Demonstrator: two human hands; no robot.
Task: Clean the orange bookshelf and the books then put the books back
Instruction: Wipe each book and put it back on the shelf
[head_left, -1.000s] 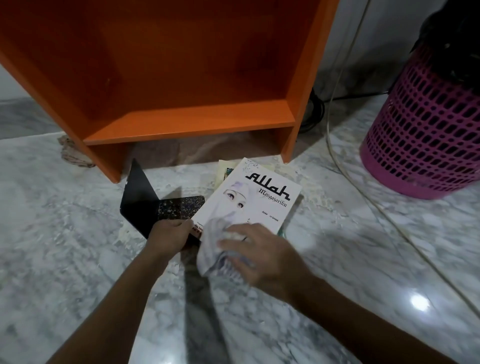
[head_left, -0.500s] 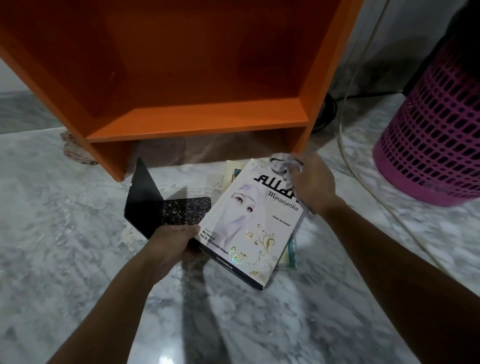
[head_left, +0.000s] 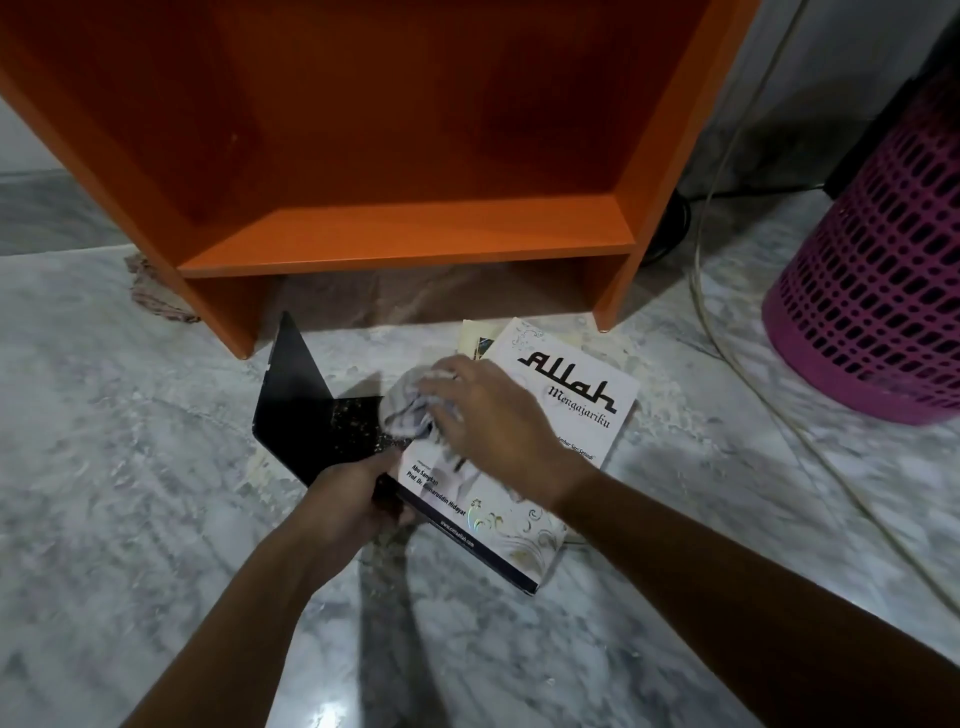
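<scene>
Evidently the white book (head_left: 587, 410) was being wiped on the floor (head_left: 130, 519) just in front of the orange bookshelf (head_left: 415, 244), whose one visible shelf had nothing on it, so the putting back was not yet done. The left hand (head_left: 353, 499) had its fingers curled round the book's near left corner by the spine, most likely to pin it so it would not slide under the rubbing. The right hand (head_left: 493, 421) lay over the cover with its fingers bent round a bunched grey cloth (head_left: 410, 410), pressing it onto the left part of the cover.

The book rested at a slant on another book (head_left: 470, 338), of which only a pale corner showed at the far side. A black book (head_left: 306, 415) lay just beside it on the left, touching it, with one flap standing up and a speckled face showing. Pale dust was scattered on the floor around them.

The cover read "Allah" in heavy black letters, then "Mengajariku"; lower down "Abu Sangkan" and "Prof. Dr. ... Hidayat", the middle part hidden. A web address ran along the bottom, too small to be sure of.

A pink basket (head_left: 872, 322) stood well apart on the right, with a cable (head_left: 695, 291) trailing between it and the shelf.
</scene>
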